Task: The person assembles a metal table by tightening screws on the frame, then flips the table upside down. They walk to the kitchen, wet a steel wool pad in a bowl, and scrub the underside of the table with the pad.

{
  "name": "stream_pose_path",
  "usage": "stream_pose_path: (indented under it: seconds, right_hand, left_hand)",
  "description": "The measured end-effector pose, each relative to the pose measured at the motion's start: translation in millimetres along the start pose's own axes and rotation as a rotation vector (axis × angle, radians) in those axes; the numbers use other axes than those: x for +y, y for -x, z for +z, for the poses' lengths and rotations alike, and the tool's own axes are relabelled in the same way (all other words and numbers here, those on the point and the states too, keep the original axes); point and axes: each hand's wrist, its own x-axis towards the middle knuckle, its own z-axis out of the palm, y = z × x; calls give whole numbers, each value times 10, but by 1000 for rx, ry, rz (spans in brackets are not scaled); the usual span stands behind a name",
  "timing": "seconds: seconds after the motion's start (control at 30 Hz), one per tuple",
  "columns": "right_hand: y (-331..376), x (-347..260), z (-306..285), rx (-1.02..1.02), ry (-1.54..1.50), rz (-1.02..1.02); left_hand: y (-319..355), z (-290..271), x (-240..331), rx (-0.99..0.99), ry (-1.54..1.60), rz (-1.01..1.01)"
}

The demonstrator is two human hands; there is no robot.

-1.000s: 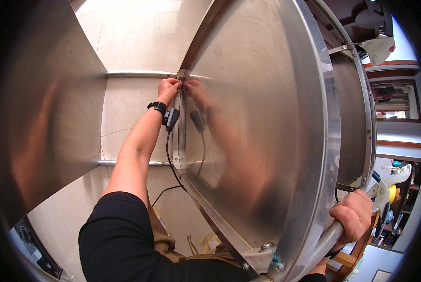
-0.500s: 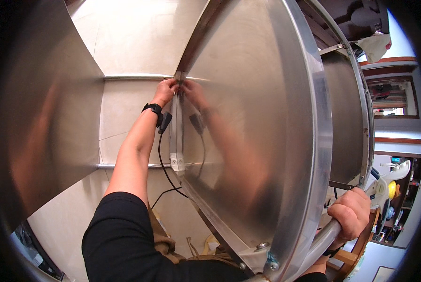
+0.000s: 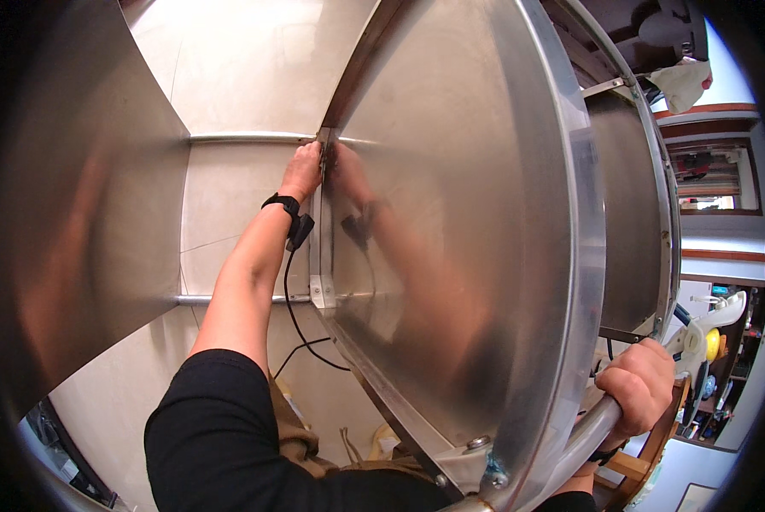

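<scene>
At upper centre: left hand (image 3: 301, 171) raised, fingertips pressed narrow against back corner of large steel panel (image 3: 451, 239) where it meets upper steel rail (image 3: 246, 136); nothing seen held in it. Black wristband (image 3: 282, 203) on wrist, black cable (image 3: 293, 299) hanging down from it along panel's rear edge. Low right: right hand (image 3: 639, 384) wrapped tight around round steel handle bar (image 3: 592, 439) at panel's near rim. Panel upright, tilted, reflecting arm. Small bracket (image 3: 321, 292) at lower rail (image 3: 229, 299). Behind, pale tiled wall (image 3: 246, 60); second steel sheet (image 3: 75, 213) at left.
</scene>
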Motion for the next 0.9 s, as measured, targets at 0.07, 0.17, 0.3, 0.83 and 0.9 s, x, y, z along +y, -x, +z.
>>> stream_pose_path:
  seconds: [0.07, 0.17, 0.3, 0.83, 0.9]
  right_hand:
    - [28, -5, -40, -7, 28, 7]
    - [-10, 13, 14, 36, -14, -15]
    - [-13, 56, 64, 36, -69, -37]
    - [3, 34, 13, 10, -28, -15]
    - [10, 63, 76, 57, -91, -33]
  left_hand:
    - [38, 139, 186, 92, 39, 0]
    - [-73, 611, -747, 144, 189, -23]
    - [-83, 647, -1078, 124, 97, 37]
    - [-273, 644, -801, -119, 282, -36]
    - [-261, 450, -1368, -77, 194, -33]
